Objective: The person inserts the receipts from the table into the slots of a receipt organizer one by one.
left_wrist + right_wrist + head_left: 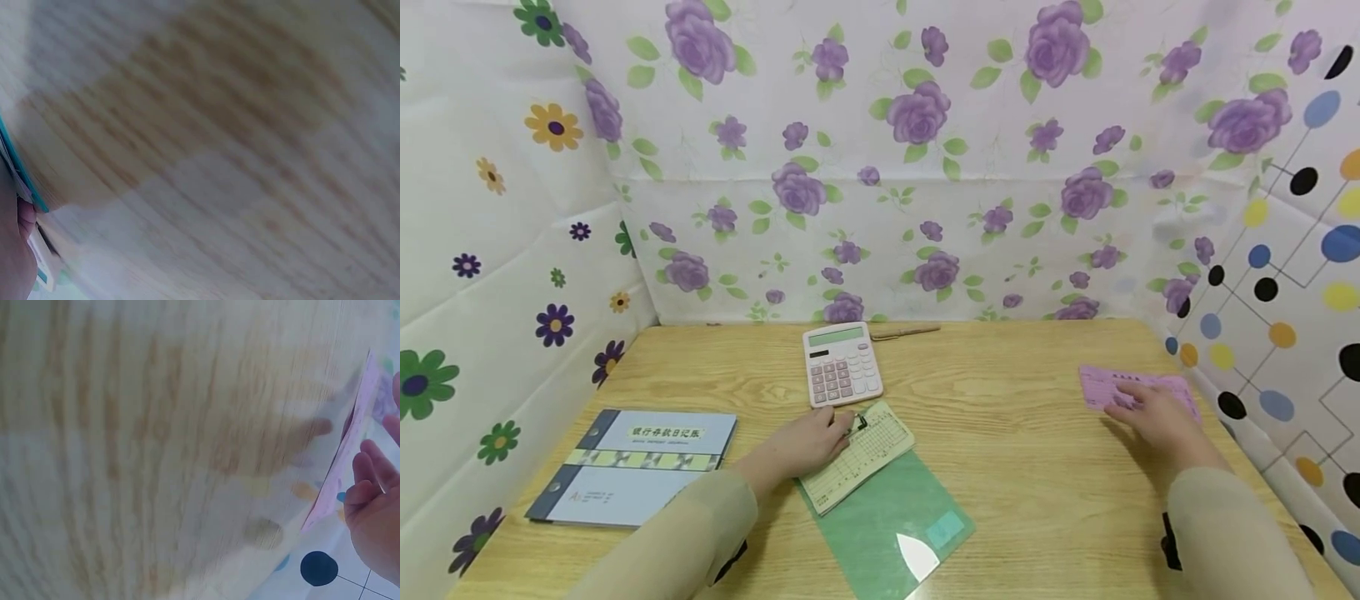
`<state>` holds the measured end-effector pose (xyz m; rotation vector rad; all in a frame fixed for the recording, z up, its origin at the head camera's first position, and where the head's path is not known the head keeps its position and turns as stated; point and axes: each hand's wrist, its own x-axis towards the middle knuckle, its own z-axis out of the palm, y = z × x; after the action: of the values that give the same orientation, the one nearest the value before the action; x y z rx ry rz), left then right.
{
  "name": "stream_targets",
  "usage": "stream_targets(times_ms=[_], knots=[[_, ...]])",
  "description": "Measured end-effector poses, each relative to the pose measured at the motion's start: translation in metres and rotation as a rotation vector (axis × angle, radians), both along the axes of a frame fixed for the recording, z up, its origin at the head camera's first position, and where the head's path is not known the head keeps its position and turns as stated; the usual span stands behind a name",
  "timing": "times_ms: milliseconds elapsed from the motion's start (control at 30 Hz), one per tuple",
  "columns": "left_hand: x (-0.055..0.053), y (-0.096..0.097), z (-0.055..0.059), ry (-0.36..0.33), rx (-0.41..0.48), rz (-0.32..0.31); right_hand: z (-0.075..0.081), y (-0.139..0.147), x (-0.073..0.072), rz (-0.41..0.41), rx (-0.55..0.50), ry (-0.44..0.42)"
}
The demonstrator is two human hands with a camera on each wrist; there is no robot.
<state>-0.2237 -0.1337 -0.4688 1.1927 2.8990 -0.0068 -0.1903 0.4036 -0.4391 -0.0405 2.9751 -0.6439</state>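
Note:
My left hand [801, 446] grips the left edge of a stack of pale yellow printed forms [868, 458], thumb and fingertips beside the black metal clip [859, 423] on it. The stack lies aslant over the upper part of a translucent green folder [887, 508]. In the left wrist view the folder edge [22, 164] shows by the fingertips [25, 215]. At the right, my right hand [1157, 421] is over a pink printed slip [1101, 388], fingers spread and loosely bent. In the right wrist view a gap shows between those fingers and the slip [350, 440].
A pale pink calculator [842, 354] lies beyond the forms, with a pen [910, 332] to its right. A blue ledger book [625, 467] with Chinese characters lies left of my left arm. Flowered and dotted cloth walls [880, 208] stand around the wooden table [1022, 467].

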Motion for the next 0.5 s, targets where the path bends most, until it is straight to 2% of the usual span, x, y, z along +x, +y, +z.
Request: stream_targets(times_ms=[500], knots=[[0.0008, 0.0007, 0.0001, -0.016, -0.026, 0.035, -0.0019, -0.0061, 0.0046, 0.100, -0.036, 0.010]])
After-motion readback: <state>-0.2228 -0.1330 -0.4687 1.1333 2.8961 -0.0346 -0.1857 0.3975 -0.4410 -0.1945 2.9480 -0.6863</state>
